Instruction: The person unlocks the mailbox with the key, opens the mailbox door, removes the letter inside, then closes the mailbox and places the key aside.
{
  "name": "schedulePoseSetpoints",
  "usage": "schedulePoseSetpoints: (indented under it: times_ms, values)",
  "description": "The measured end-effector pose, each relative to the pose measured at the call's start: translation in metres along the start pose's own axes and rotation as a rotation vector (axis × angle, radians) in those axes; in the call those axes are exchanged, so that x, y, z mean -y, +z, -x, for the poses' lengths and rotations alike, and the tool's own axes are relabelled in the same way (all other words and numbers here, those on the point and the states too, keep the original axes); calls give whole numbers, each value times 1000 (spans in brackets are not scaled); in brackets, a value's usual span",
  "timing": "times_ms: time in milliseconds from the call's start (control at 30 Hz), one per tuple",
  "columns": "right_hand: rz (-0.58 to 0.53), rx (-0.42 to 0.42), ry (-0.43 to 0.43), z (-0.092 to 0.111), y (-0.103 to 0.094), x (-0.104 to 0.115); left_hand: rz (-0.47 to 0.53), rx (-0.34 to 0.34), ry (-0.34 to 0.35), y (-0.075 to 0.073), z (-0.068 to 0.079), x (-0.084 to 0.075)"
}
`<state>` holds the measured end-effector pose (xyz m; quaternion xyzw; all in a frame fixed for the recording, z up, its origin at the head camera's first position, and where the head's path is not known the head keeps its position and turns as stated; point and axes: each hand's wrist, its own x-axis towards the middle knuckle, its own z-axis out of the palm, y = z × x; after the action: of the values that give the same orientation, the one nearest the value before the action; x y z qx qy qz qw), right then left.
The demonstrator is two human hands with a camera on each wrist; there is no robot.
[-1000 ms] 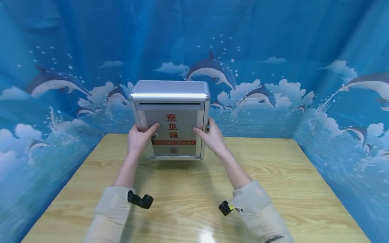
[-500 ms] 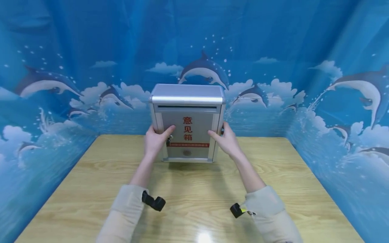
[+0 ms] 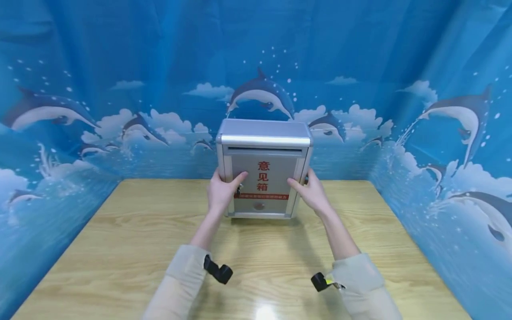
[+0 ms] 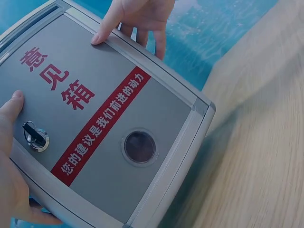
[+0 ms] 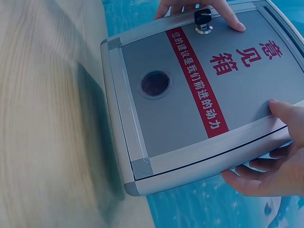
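Note:
Between both hands is a silver-grey metal suggestion box with red lettering, a red stripe and a slot near its top. My left hand grips its left side, thumb across the front panel and fingers round the edge. On the opposite side my right hand holds it the same way, its thumb flat on the panel in the left wrist view. A key sits in the lock beside the left thumb. Below the lettering is a round window. A shadow lies on the table under the box's lower edge.
The wood-grain table spreads below the box and both forearms. A blue curtain printed with dolphins and clouds stands behind it and along both sides. Black wrist cameras are strapped over the light sleeves.
Both hands have carried the box to the right and slightly downward in the head view, keeping their grip. The head view itself has shifted a little, so the curtain's pattern appears further left.

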<state>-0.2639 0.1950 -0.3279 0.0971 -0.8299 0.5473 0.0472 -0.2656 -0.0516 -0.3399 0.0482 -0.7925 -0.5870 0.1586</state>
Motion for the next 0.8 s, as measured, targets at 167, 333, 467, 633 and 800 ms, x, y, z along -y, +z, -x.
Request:
schedulePoseSetpoints:
  times_ms: [167, 333, 467, 633, 800]
  values:
    - [-13, -20, 44, 4, -8, -12, -5, 5, 10, 18, 4, 3]
    - [-9, -34, 57, 6, -13, -18, 4, -2, 2, 30, 6, 7]
    - [-9, -37, 69, 6, -16, -21, 12, -12, 10, 38, 6, 9]
    - [-5, -41, 91, 5, -18, -27, 26, -15, 29, 44, 8, 11]
    - [15, -52, 113, 4, -20, -35, 42, -15, 28, 50, 11, 12]
